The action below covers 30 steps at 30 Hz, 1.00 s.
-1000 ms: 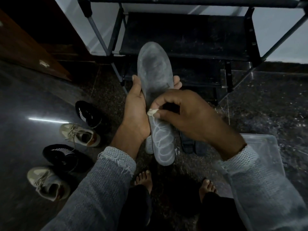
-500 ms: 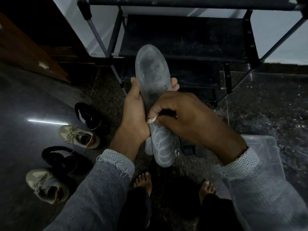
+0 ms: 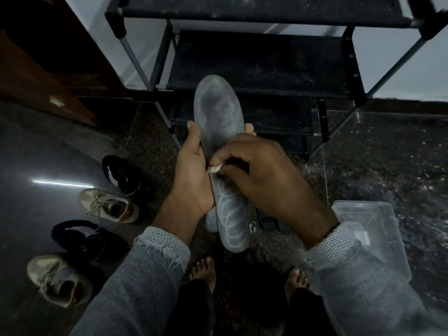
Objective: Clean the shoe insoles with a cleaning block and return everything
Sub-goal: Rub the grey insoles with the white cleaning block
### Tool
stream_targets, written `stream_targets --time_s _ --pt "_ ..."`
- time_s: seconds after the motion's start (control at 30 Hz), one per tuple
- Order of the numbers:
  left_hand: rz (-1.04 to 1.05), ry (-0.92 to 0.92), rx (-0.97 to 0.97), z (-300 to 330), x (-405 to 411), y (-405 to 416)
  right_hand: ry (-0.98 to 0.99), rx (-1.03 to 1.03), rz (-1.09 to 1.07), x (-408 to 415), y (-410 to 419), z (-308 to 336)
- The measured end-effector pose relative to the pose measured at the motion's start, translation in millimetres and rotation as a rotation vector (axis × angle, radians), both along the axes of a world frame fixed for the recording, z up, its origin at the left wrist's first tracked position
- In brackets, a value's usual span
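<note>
Head view: scrubbing step in hand. Left hand (image 3: 194, 175) grips the long grey foam insole (image 3: 221, 151) by its edges, mid-length, held in the air above the dark speckled floor (image 3: 378, 166), toe end toward the black metal shoe rack (image 3: 261, 66). Right hand (image 3: 264, 175) pinches the small off-white cleaning block (image 3: 214, 168) against the insole's left edge, just beside the left palm. Judgement: next move calls for steady strokes over the patterned heel half, keeping the insole braced. Clear plastic box (image 3: 371, 229) lies near the right sleeve. Versus 1.0 s ago: block sits slightly higher and further left on the insole; left grip unchanged.
</note>
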State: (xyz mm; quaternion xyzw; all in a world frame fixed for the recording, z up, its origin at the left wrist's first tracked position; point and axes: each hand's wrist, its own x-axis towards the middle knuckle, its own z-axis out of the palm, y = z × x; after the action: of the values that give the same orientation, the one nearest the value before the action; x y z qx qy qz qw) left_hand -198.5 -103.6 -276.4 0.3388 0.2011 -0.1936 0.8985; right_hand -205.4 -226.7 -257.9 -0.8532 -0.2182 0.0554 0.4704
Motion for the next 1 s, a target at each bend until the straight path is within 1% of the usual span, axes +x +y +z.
stream_targets --time_s 0.07,0.1,0.17,0.23,0.3,0.37,0.47,0.53,0.6,0.67,0.73,0.8,0.9,0.93,1.0 --pt "-0.011 -0.001 0.0 -1 -1 -1 -0.032 0.017 -0.099 -1 6 -2" --pt "-0.017 -0.002 0.001 -2 -2 -1 -0.033 0.013 -0.113 0 5 -2" --pt "-0.019 0.0 0.0 -2 -2 -1 0.014 -0.029 -0.046 2 0 2" --pt "-0.015 0.002 0.006 -2 -1 0 0.093 -0.073 0.087 4 -7 8" --pt "-0.008 -0.006 0.042 -1 -1 1 0.114 -0.062 0.155 3 -8 10" --pt "0.001 -0.015 0.044 -1 0 1 0.074 -0.022 0.082 0 -3 6" --pt "-0.009 -0.006 0.0 -2 -1 -1 -0.025 0.011 -0.109 -2 6 -2" --pt "-0.024 -0.001 -0.013 -3 -1 -1 -0.041 -0.014 -0.15 0 6 -3" --pt "-0.023 0.0 -0.011 -4 -2 0 0.011 -0.072 -0.07 2 2 2" --pt "-0.01 0.003 -0.004 -4 -1 2 0.083 -0.124 0.075 1 -2 10" --pt "-0.005 -0.002 0.007 -3 -1 1 0.087 -0.127 0.153 1 -4 14" --pt "0.0 -0.004 0.002 -2 -1 1 0.065 -0.075 0.089 0 -2 9" --pt "-0.016 0.001 -0.044 1 -2 0 0.01 -0.006 -0.118 -1 4 -2" --pt "-0.025 0.001 -0.051 0 -2 0 -0.011 0.001 -0.156 0 4 -4" --pt "-0.035 -0.005 -0.048 -1 -2 1 -0.013 -0.001 -0.129 2 1 -3"
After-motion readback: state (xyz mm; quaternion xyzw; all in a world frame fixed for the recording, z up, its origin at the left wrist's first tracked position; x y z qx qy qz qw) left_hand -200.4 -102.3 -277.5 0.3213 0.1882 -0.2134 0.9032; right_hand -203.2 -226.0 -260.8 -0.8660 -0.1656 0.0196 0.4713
